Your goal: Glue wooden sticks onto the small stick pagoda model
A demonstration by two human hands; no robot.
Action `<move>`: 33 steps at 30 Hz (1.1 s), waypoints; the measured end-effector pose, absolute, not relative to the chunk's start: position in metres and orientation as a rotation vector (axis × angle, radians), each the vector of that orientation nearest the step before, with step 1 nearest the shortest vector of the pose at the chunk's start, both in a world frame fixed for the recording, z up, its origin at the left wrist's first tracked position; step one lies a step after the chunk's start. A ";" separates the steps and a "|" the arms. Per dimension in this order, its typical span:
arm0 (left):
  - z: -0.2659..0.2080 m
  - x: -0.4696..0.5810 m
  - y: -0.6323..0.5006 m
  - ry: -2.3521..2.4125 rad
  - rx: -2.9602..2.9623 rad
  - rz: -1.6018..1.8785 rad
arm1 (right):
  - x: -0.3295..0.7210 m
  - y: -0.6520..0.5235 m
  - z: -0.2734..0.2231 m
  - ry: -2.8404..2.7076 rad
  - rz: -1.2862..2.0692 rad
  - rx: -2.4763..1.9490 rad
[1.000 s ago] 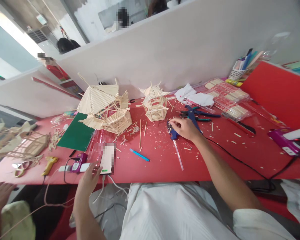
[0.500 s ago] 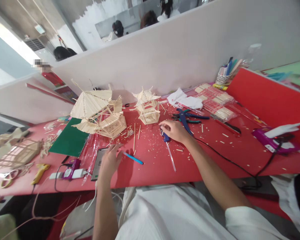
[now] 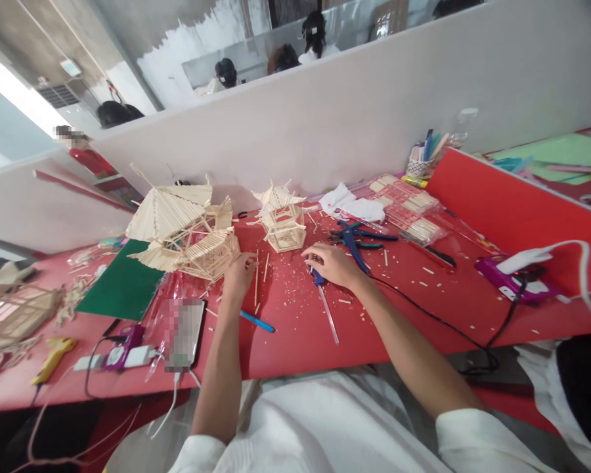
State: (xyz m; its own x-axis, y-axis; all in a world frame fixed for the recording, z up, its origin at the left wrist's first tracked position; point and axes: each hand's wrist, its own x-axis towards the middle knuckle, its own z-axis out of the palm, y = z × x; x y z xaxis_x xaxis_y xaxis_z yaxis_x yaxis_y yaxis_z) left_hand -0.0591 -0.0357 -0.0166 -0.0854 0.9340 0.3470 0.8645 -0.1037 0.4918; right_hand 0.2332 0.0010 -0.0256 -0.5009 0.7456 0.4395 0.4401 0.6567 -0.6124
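My left hand is at the right edge of a large pavilion model built of thin wooden sticks. Its fingers are bent, with a small gap at the thumb, close to a loose stick on the table. My right hand lies over a blue glue gun, with a clear glue stick jutting from its back. Thumb and fingertips come together there, and whatever they hold is hidden. Between and beyond both hands stands a smaller stick pavilion.
Blue-handled pliers lie right of my right hand, near a white cloth and packs of sticks. A light-blue pen, a phone and a green board are on the left. Stick scraps litter the red table.
My left hand has moved forward from above the phone to beside the large pavilion and the loose sticks. My right hand stays over the glue gun. The view has shifted slightly.
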 end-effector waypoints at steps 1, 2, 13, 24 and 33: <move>-0.019 -0.063 -0.036 2.046 2.020 0.958 | 0.233 0.001 -0.026 -2.173 0.563 -0.914; -0.020 -0.065 -0.037 2.065 1.995 0.957 | 0.233 0.001 -0.026 -2.174 0.569 -0.915; -0.020 -0.062 -0.041 2.147 2.065 0.791 | 0.231 -0.002 -0.024 -2.144 0.620 -0.925; -0.019 -0.048 -0.037 1.890 1.954 1.182 | 0.231 0.005 -0.014 -1.777 0.502 -1.031; 0.008 -0.033 -0.016 1.790 2.082 1.120 | 0.208 0.041 0.012 -1.953 0.403 -1.079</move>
